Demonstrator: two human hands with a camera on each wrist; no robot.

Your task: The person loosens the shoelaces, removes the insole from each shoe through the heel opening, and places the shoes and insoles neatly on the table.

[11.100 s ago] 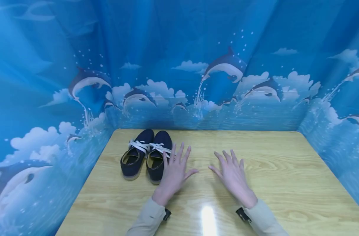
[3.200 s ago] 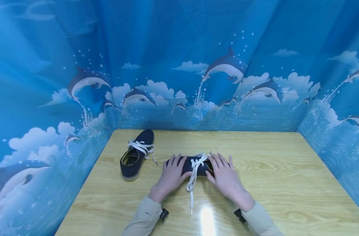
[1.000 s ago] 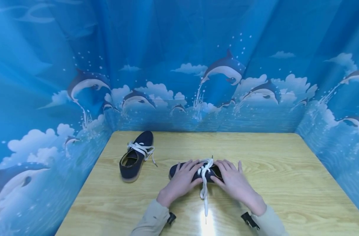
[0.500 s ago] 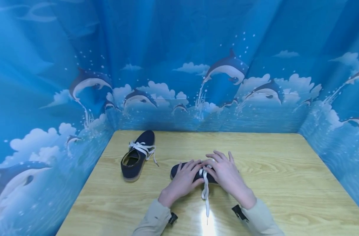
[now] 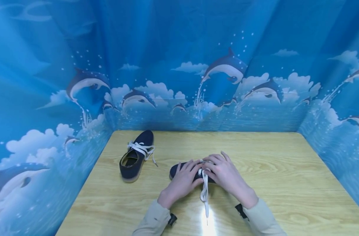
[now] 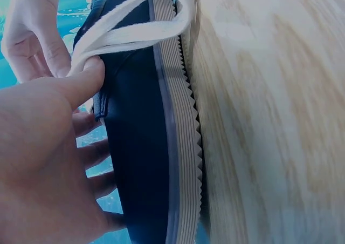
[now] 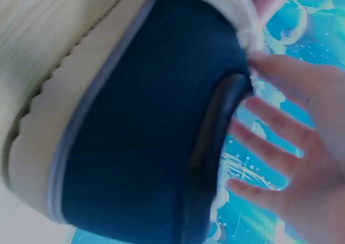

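Head view: brightly and evenly lit. A white glare streak [image 5: 209, 230] is reflected by the tabletop [image 5: 285, 183] at its near side; only soft shadows are cast. Right wrist view: the held shoe [image 7: 140, 120] is rendered blurred, its weave unresolved.

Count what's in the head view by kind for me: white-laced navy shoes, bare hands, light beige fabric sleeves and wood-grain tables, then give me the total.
White-laced navy shoes: 2, one at back left, one under the hands
Bare hands: 2, left hand and right hand
Light beige fabric sleeves: 2, left and right
Wood-grain table: 1
Total: 7
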